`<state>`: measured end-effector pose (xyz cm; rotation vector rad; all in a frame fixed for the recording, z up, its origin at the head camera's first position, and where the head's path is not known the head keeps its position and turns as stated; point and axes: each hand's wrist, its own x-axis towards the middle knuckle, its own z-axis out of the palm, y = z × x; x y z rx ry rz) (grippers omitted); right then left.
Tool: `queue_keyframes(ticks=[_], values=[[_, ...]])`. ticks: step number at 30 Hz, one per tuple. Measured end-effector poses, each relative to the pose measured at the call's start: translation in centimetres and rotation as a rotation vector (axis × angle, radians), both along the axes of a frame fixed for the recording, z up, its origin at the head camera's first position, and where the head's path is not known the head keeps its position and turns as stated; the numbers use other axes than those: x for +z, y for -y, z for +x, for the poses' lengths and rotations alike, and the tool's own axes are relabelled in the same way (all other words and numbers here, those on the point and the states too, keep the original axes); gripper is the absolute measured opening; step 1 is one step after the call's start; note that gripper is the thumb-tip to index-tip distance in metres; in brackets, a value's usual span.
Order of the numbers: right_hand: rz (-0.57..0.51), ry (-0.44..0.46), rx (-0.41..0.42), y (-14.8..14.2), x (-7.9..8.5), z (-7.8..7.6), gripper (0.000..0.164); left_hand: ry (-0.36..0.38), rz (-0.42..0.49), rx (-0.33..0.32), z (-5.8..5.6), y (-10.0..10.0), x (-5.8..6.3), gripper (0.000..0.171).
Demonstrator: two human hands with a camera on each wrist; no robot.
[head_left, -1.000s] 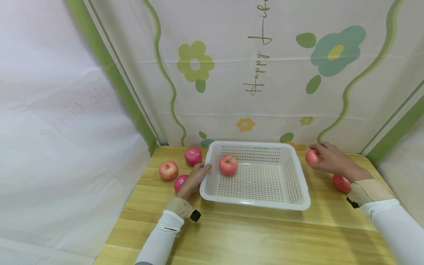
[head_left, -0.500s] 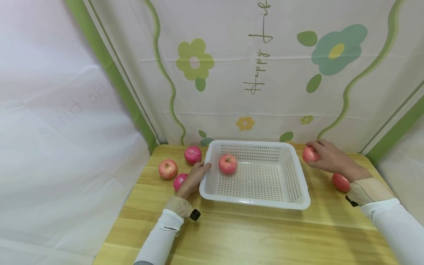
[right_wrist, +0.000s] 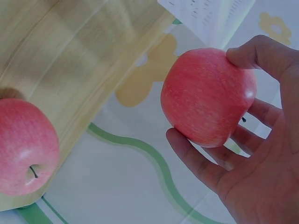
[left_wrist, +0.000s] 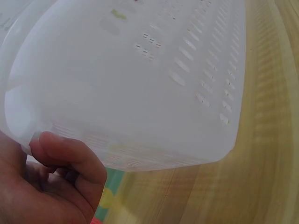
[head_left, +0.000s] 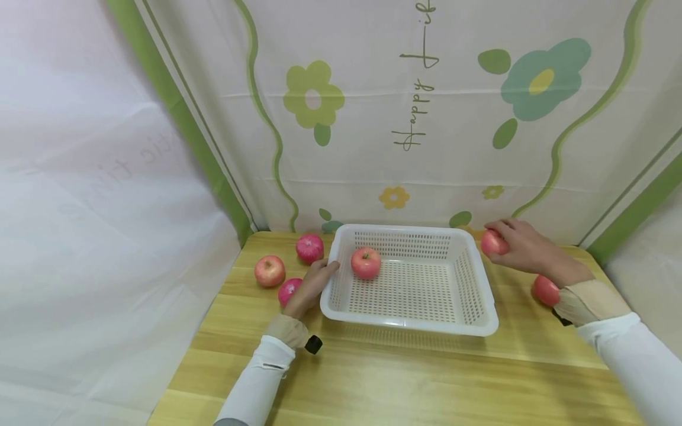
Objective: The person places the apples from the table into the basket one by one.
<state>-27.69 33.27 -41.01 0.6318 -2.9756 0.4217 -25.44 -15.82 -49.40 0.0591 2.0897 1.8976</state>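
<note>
My left hand (head_left: 313, 286) grips the left rim of a white plastic basket (head_left: 405, 326), fingers curled at the edge in the left wrist view. Inside the basket, toward its left wall, lies one red apple (head_left: 366, 263). My right hand (head_left: 524, 247) holds another red apple (right_wrist: 208, 97) between thumb and fingers, raised just off the basket's right rim. Below that wrist, a further red apple (head_left: 546, 290) rests on the table, partly covered by the sleeve.
Left of the basket sit a yellowish-red apple (head_left: 269, 271) and two pinkish-red fruits, one behind (head_left: 310, 248) and one (head_left: 289, 291) partly hidden by the left hand. A printed cloth (head_left: 362, 165) hangs behind the wooden table (head_left: 405, 378).
My right hand has moved left and slightly up with its apple, nearer the basket's right rim. The left hand and the basket have stayed in place.
</note>
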Motion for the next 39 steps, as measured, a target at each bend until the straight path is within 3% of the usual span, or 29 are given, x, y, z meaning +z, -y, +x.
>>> queue_keyframes(ticks=[15,28,39], values=[[0.048,0.032,0.006,1.5,1.5,0.0,0.069,0.004,-0.005,0.017,-0.2,0.0,-0.2,0.055],[0.042,-0.016,0.072,3.3,2.3,0.2,0.067,0.002,0.008,0.001,-0.1,-0.1,-0.1,0.053],[0.030,-0.034,0.113,5.1,2.6,0.2,0.062,0.006,-0.002,0.028,-0.2,-0.2,-0.1,0.052]])
